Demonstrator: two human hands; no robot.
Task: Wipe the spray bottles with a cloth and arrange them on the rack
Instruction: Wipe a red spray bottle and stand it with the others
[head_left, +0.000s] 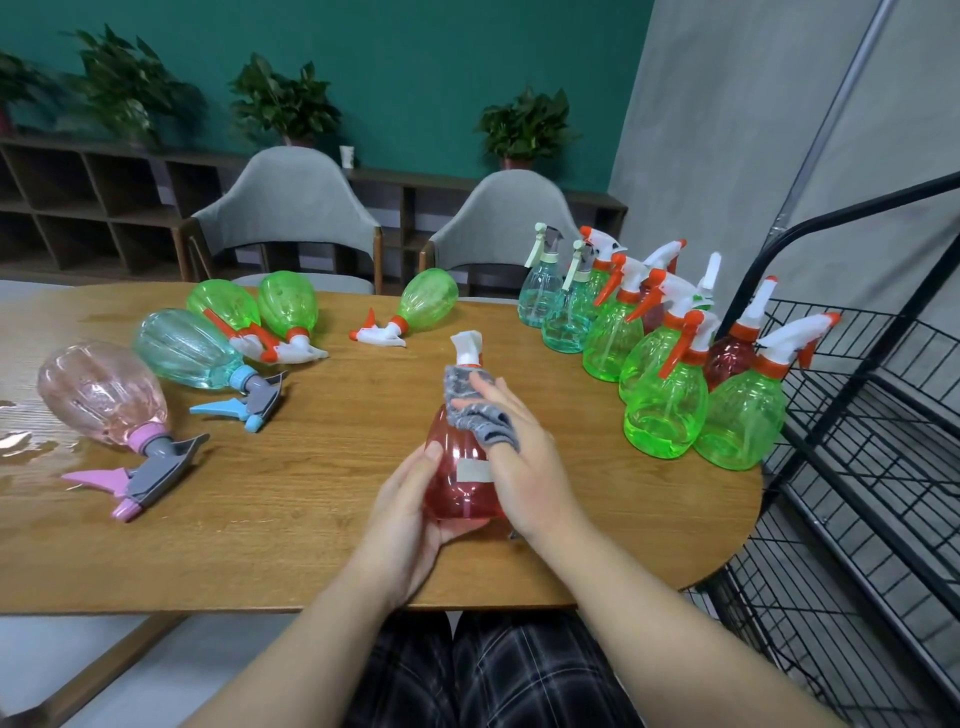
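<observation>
A red spray bottle (457, 478) with a white trigger head stands upright near the table's front edge. My left hand (405, 519) grips its lower body from the left. My right hand (519, 467) presses a grey cloth (475, 410) against the bottle's neck and shoulder, with the cloth wrapped over its fingers. Several green, teal and red spray bottles (665, 415) stand upright in a cluster at the table's right end. On the left part of the table lie a pink bottle (104, 395), a teal bottle (187, 348) and several green bottles (285, 306) on their sides.
A black wire rack (857, 467) stands right of the wooden table (311, 467), its shelves bare. Two grey chairs (291, 208) face me across the table. Behind them runs a low dark shelf with potted plants against a green wall.
</observation>
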